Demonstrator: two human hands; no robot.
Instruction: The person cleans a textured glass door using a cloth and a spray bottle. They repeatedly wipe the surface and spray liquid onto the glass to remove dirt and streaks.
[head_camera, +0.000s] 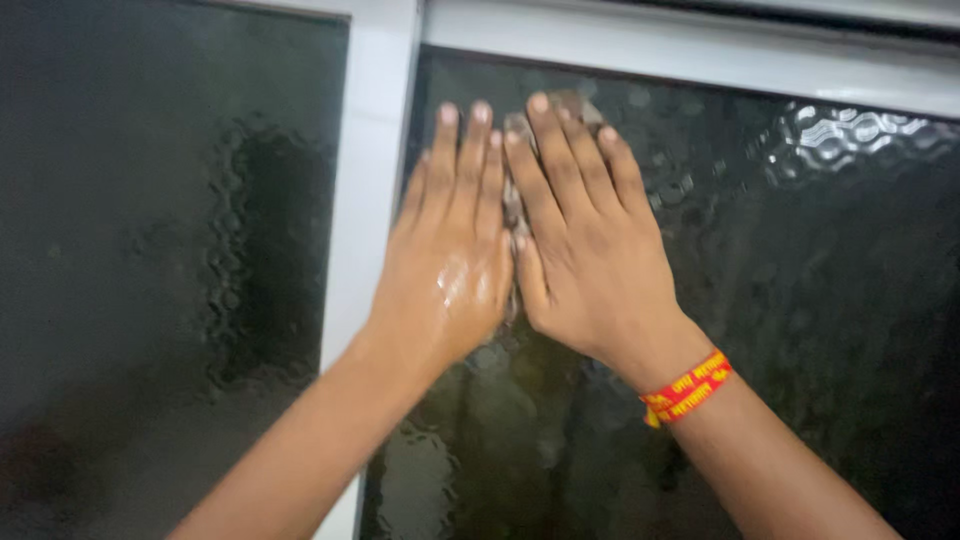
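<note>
Forearms: both reach up from the lower edge; red-and-yellow wristband (688, 388) on the right.
Left hand (452, 255): flat, fingers extended, wet sheen on its back.
Right hand (580, 240): flat, pressing cloth (520, 135) against glass.
Cloth: mostly hidden beneath both hands.
Textured dark pane (800, 260): wet streaks below hands; wiping judged partway.
White frame (365, 200): just left.

I see my left hand (452, 250) flat, fingers straight and together, its back wet and shiny. My right hand (580, 240) lies flat just beside it, thumbs side touching. Both forearms come up from below, spreading apart toward the elbows.
</note>
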